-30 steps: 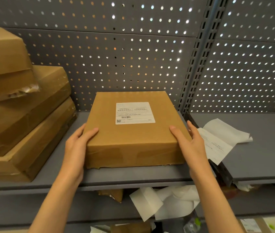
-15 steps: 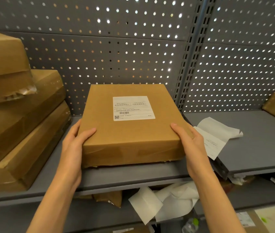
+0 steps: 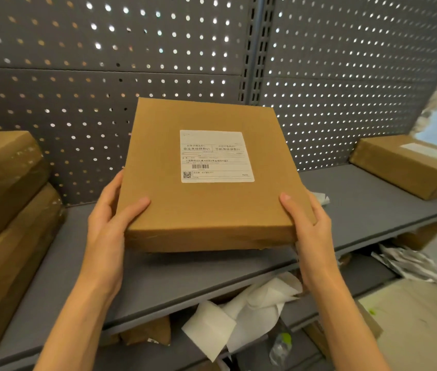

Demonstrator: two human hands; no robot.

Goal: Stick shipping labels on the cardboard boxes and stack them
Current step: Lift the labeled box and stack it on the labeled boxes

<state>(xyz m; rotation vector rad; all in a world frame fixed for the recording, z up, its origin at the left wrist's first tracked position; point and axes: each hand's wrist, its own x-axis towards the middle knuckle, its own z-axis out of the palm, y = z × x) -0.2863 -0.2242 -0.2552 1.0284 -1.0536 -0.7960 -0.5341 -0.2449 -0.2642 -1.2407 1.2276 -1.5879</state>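
My fingers [image 3: 105, 199] on the left hand [image 3: 107, 223] curl round the left edge of the flat brown cardboard box [image 3: 209, 207], thumb on top near the front-left corner; right hand [image 3: 309, 223] grips the right edge the same way, thumb on top by the front-right corner. Both hold tight on the box, w/ the rest of the right fingers hidden under it.

Box is tilted, far edge raised, above the front part of the grey metal shelf [image 3: 367, 210]; can't tell if its front-bottom edge touches the shelf. White rectangular shipping label [image 3: 216, 156] w/ barcode and QR code sits flat on top, nearer the far edge, clear of all 4 edges.

Room: bare shelf between the box and the stack of brown cardboard boxes [image 3: 6, 223] at left. At right, more bare shelf up to another flat brown cardboard box w/ a pale label [image 3: 410, 164], well apart. Scrap of white paper [image 3: 321, 198] pokes out just beside my right hand. Grey perforated back panel [image 3: 105, 76] behind, close to the box's far edge. Crumpled white backing paper [image 3: 249, 309] lies on the lower shelf below.
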